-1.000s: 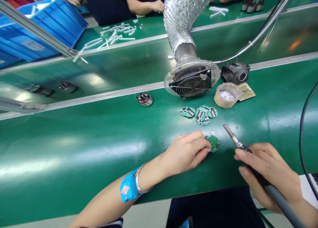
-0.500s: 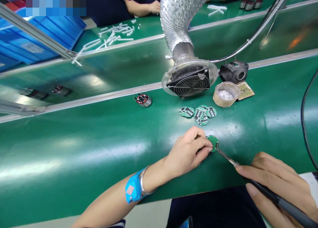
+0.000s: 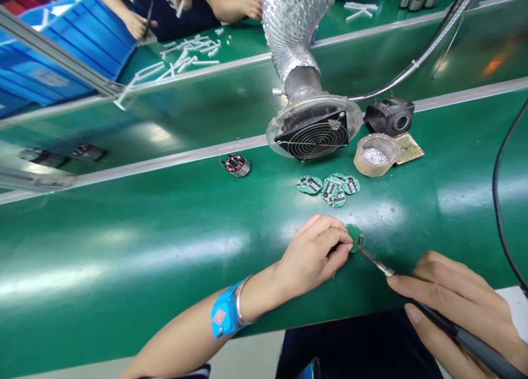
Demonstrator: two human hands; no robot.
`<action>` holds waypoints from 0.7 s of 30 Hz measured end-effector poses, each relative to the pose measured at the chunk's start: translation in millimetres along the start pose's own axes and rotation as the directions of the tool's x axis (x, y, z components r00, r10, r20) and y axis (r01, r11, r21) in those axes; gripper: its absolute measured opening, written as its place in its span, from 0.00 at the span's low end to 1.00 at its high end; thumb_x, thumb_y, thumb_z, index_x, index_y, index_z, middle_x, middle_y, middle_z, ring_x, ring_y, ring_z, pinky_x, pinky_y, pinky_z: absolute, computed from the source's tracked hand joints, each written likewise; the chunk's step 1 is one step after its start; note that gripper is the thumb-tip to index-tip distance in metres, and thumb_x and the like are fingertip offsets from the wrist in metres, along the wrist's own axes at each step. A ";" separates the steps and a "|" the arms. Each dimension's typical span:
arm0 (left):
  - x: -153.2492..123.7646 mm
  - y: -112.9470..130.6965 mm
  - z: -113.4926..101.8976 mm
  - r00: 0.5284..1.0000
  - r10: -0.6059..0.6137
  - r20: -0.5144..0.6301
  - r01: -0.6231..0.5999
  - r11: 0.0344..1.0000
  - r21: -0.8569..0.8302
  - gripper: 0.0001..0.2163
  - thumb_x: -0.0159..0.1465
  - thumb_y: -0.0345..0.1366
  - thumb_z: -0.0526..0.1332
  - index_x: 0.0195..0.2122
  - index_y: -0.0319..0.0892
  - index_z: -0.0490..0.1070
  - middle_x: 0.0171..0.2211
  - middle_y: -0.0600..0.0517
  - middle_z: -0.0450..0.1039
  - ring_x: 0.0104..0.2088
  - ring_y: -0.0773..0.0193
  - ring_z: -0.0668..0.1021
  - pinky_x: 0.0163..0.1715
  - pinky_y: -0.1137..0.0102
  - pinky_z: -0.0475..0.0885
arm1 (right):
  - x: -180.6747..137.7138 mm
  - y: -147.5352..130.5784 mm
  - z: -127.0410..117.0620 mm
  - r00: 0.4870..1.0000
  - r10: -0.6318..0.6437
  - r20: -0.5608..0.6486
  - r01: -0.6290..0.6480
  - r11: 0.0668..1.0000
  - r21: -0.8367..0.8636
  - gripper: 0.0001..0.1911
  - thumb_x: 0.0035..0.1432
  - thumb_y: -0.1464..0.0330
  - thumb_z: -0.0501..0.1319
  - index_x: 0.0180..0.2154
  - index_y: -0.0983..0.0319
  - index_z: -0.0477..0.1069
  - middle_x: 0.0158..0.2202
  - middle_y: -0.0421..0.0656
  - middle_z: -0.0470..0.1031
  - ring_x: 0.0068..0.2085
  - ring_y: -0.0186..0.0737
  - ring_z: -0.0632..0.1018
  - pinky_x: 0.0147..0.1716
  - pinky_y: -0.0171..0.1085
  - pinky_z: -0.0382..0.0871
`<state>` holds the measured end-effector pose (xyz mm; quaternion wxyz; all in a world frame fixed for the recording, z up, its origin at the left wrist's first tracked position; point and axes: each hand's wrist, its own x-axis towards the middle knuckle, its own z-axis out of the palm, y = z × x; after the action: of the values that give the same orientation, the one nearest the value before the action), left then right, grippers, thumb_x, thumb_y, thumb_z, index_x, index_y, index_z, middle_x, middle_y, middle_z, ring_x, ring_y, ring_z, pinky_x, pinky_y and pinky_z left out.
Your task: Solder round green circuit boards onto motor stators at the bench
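Note:
Between the fingertips of my left hand [image 3: 317, 252] is the edge of a round green circuit board [image 3: 353, 237]. My fingers cover its left side, and a small dark component shows near its right edge. A blue strap [image 3: 226, 313] and a metal bangle circle my left wrist. My right hand [image 3: 457, 307] is closed around the black handle of a soldering iron [image 3: 377, 263], whose tip meets the lower right part of the board. Just beyond lie several more round circuit boards [image 3: 335, 189], overlapping in a loose group.
A fume extractor [image 3: 315, 134] on a silver duct hangs above the bench. Behind the boards sit a tub of metallic bits [image 3: 375, 156], a small sponge tray [image 3: 409, 149] and an iron holder [image 3: 390, 117]. A motor part [image 3: 236, 165] stands left. Across the divider, co-workers handle white strips [image 3: 185, 60].
The iron's tip has shifted slightly left along the board's edge. My left hand still pinches the board. Across the bench, a co-worker's hands have come into view at upper left.

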<state>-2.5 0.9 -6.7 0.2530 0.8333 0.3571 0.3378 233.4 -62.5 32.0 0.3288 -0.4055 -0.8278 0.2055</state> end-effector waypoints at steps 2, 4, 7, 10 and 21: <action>0.3 0.4 0.3 1.000 0.003 -0.003 -0.003 1.000 0.018 0.02 0.63 0.28 0.62 0.36 0.39 0.71 0.35 0.50 0.75 0.37 0.65 0.77 0.39 0.70 0.71 | 1.1 -0.9 -0.3 1.000 -0.020 0.002 0.020 1.000 -0.010 0.17 0.56 0.79 0.57 0.47 0.63 0.73 0.31 0.45 0.73 0.32 0.42 0.76 0.31 0.42 0.74; 0.4 0.6 0.5 1.000 0.006 -0.003 -0.006 0.999 0.034 0.01 0.63 0.28 0.61 0.36 0.39 0.71 0.35 0.50 0.76 0.37 0.65 0.77 0.39 0.70 0.71 | 3.0 -1.0 0.5 0.998 -0.053 0.019 0.053 0.999 -0.013 0.17 0.56 0.80 0.58 0.47 0.64 0.73 0.31 0.45 0.72 0.32 0.41 0.75 0.31 0.42 0.74; -0.1 0.8 1.0 1.000 0.008 -0.005 -0.008 0.999 0.042 0.01 0.63 0.28 0.61 0.36 0.38 0.71 0.35 0.50 0.76 0.37 0.65 0.77 0.39 0.70 0.71 | 4.0 -0.4 2.6 0.995 -0.088 0.041 0.090 0.995 -0.034 0.17 0.55 0.81 0.57 0.47 0.65 0.73 0.29 0.45 0.72 0.32 0.41 0.75 0.31 0.42 0.74; -0.8 0.8 2.1 1.000 0.008 -0.010 -0.008 0.999 0.041 0.02 0.63 0.27 0.61 0.36 0.38 0.71 0.35 0.49 0.76 0.37 0.65 0.77 0.39 0.70 0.72 | 0.4 -1.7 0.7 0.994 -0.108 -0.022 0.107 0.993 -0.039 0.17 0.56 0.81 0.56 0.45 0.63 0.74 0.28 0.43 0.72 0.31 0.41 0.75 0.32 0.42 0.73; -0.4 -0.1 2.8 0.999 0.036 -0.020 -0.035 0.999 0.025 0.02 0.62 0.27 0.61 0.35 0.39 0.72 0.34 0.50 0.76 0.36 0.65 0.78 0.39 0.70 0.72 | 45.6 82.2 -6.7 0.916 -0.119 -0.384 -0.039 0.923 -0.382 0.18 0.58 0.72 0.63 0.51 0.57 0.74 0.36 0.45 0.75 0.33 0.41 0.75 0.32 0.40 0.72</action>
<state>-0.7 0.1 -8.8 0.2330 0.8390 0.3491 0.3464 261.5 22.9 4.1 0.4098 -0.4776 -0.7753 -0.0536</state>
